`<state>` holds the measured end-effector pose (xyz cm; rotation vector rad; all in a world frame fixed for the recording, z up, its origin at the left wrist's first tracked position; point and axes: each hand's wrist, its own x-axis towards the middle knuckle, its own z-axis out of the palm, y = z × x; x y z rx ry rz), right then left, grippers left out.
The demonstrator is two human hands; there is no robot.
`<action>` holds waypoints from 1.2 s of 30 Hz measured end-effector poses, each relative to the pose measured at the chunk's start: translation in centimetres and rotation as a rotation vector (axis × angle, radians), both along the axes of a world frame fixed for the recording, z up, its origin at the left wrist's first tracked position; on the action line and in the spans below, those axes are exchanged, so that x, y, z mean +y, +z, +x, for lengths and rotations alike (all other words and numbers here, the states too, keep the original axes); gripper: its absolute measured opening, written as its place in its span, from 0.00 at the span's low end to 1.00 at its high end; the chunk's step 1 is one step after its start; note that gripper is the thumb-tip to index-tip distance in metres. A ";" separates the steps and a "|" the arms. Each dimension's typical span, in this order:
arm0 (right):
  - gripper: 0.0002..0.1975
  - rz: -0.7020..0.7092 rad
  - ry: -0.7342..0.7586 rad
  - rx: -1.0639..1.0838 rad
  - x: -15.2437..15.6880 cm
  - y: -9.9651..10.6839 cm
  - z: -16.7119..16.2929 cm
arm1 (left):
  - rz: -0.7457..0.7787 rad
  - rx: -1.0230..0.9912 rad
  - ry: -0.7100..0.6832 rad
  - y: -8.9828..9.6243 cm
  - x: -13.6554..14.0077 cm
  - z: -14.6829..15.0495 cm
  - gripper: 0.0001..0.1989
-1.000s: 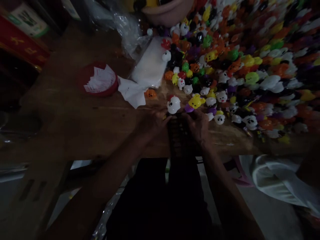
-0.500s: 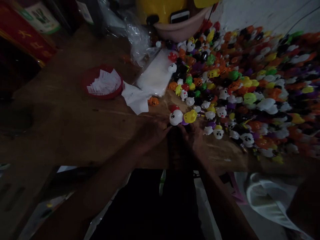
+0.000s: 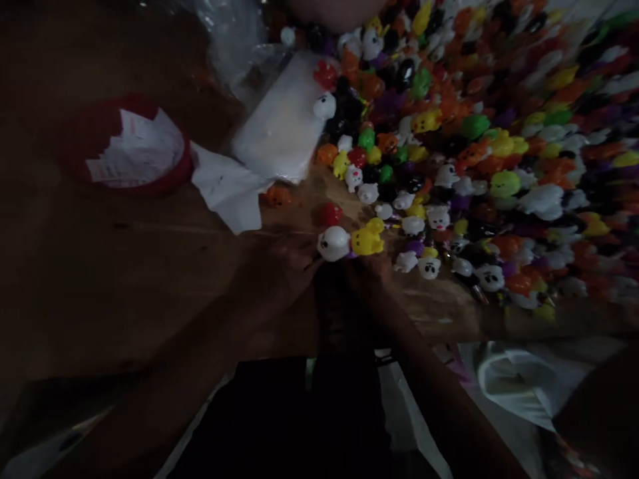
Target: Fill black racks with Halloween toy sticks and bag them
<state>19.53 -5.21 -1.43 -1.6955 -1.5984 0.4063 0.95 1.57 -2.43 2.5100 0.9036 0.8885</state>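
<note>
In dim light, both my hands are close together at the table's front edge. My left hand (image 3: 292, 266) is closed, its fingertips at a white toy figure (image 3: 333, 243) with a black-marked face. Against it stands a yellow animal-shaped toy figure (image 3: 367, 239), with a bit of purple between the two. My right hand (image 3: 372, 274) is closed just beneath the yellow one. Shadow hides most of the fingers and the figures' lower parts. A red toy figure (image 3: 331, 213) lies right behind the white one.
Heaped small toy figures (image 3: 504, 184) in many colours cover the right side. Leftward are a red bowl (image 3: 174, 183) of printed paper slips, a white paper sheet (image 3: 229, 193) and a clear-wrapped pack (image 3: 279, 126). One orange figure (image 3: 277, 195) lies near the sheet. Crumpled plastic (image 3: 229, 46) is behind.
The view has tilted down and come closer, so the phone and most of the basin have left the frame. Both hands stay at the white and yellow figures.
</note>
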 end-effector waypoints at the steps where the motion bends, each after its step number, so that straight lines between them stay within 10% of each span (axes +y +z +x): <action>1: 0.10 0.014 0.009 -0.009 0.1 -0.1 -0.2 | 0.015 0.002 0.010 -0.3 0.0 0.0 0.10; 9: 0.10 0.070 0.094 -0.036 -0.7 2.4 1.1 | 0.071 0.130 0.077 -0.7 0.2 0.2 0.07; 17: 0.13 -0.191 -0.425 -0.530 -1.3 6.7 5.9 | 0.012 0.005 0.054 -0.9 0.1 -0.5 0.14; 23: 0.16 -0.095 -0.896 -0.662 -3.6 7.9 11.7 | 0.038 -0.130 0.018 -1.5 0.3 -0.5 0.16; 31: 0.24 -0.245 -0.722 -0.691 -2.1 7.5 15.2 | 0.048 -0.088 0.086 -0.9 0.1 -0.1 0.11; 36: 0.20 0.071 -0.695 -0.639 -1.5 9.8 13.3 | 0.118 -0.034 0.141 -0.7 0.2 0.3 0.18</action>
